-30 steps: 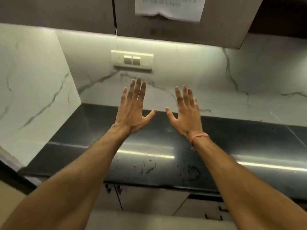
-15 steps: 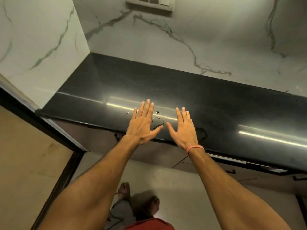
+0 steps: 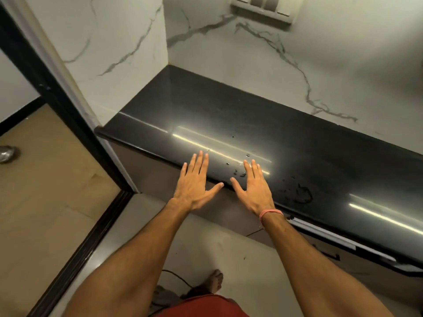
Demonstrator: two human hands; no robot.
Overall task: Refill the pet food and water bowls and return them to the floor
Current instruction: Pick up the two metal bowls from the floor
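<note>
My left hand (image 3: 194,181) and my right hand (image 3: 254,186) are stretched out side by side, palms down, fingers straight and spread, over the front edge of a black stone counter (image 3: 297,143). Neither hand holds anything. A pink band circles my right wrist. No pet bowl, food or water container shows clearly in the head view; a shiny metallic object (image 3: 8,153) lies on the tan floor at the far left edge, too cut off to identify.
White marble walls close the counter's back and left side. A switch plate (image 3: 263,5) sits on the back wall. A black door frame (image 3: 64,106) runs diagonally at left. Water drops (image 3: 297,193) mark the counter. Cabinet fronts stand below it. My bare foot (image 3: 215,282) is on pale floor.
The view has tilted down and turned left, from the upper cabinets to the counter edge, floor and door frame. Both hands stay open and spread, now lower over the counter's front edge.
</note>
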